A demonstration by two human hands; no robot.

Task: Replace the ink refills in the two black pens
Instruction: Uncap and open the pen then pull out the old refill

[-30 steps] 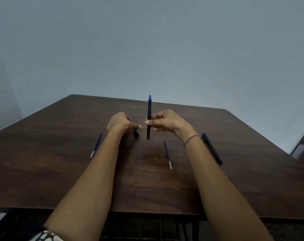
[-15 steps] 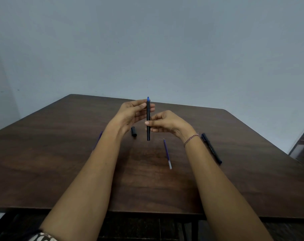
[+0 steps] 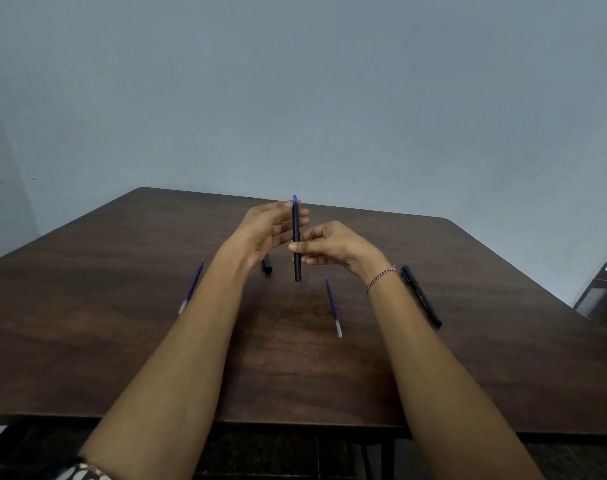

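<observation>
Because the dark wooden table, filling the lower half of the frame, shows no lip, any round part dropped on it would probably roll off.

At frame centre the left hand has its fingers nearly straight behind the upper barrel and visibly grips nothing. Whether it touches the barrel cannot be told.

Just right of it, the right hand pinches the held pen at mid-barrel between thumb and fingertips. So light a pinch may slip if the other hand pulls or twists hard.

The held pen stands upright above the table. It is slim and matte black, with a blue end uppermost and a ribbed lower end.

A second black pen lies diagonally at right centre.

Two blue refills, one at lower centre and one at left centre, look alike, so spent and fresh could be confused.

A small black piece lies below the left wrist, where it is easily knocked.
</observation>
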